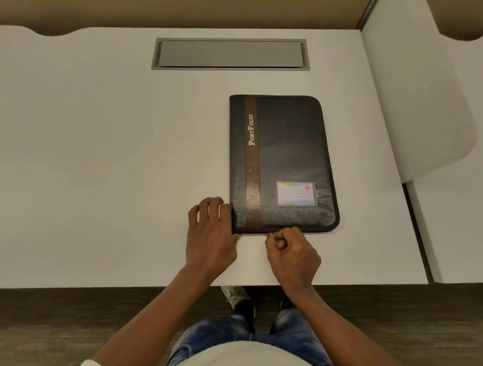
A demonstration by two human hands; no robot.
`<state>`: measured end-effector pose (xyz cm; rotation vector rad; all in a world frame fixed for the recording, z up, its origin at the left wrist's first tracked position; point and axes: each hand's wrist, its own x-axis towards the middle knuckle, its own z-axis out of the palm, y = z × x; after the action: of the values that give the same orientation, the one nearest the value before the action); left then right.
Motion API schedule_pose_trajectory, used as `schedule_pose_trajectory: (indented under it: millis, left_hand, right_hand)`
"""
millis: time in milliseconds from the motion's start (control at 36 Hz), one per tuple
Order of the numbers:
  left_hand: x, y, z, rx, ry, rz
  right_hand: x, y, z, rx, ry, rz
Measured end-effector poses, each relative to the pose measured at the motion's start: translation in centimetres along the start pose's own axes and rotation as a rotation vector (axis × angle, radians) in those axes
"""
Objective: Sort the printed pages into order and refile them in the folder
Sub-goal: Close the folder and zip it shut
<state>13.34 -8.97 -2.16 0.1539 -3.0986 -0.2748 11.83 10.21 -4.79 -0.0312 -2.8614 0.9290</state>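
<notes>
A closed black zip folder [290, 146] marked "PortFolio", with a brown stripe and a small label card, lies flat on the white desk [96, 161]. My left hand [211, 234] rests against the folder's near left corner, fingers on the desk beside its spine and thumb at the front edge. My right hand [291, 251] is at the folder's near edge with fingers curled and thumb and forefinger pinched together at the zip line; what they pinch is too small to make out. No printed pages are visible.
A grey cable hatch [230, 55] is set into the desk at the back. A white divider panel [413, 94] stands along the right side. The desk's front edge runs just behind my wrists, with dark floor below.
</notes>
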Motion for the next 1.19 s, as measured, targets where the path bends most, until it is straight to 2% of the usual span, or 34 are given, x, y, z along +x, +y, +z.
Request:
schedule_pose_trajectory:
  millis: [139,278,722,1194]
  left_hand:
    - [1.3,0.5,0.3,-0.201,-0.104,0.143]
    - [2.0,0.5,2.1,-0.136,-0.119,0.27]
    - [1.7,0.1,3.4,-0.205,-0.091,0.276]
    - [1.8,0.1,3.0,-0.166,-0.105,0.272]
  right_hand:
    - [-0.3,0.2,0.0,0.023,-0.007,0.0]
    - [-0.1,0.2,-0.2,0.008,0.015,0.014]
    - [0.3,1.6,-1.0,-0.009,0.049,0.086]
    - [0.9,3.5,-2.2,-0.024,0.118,0.168]
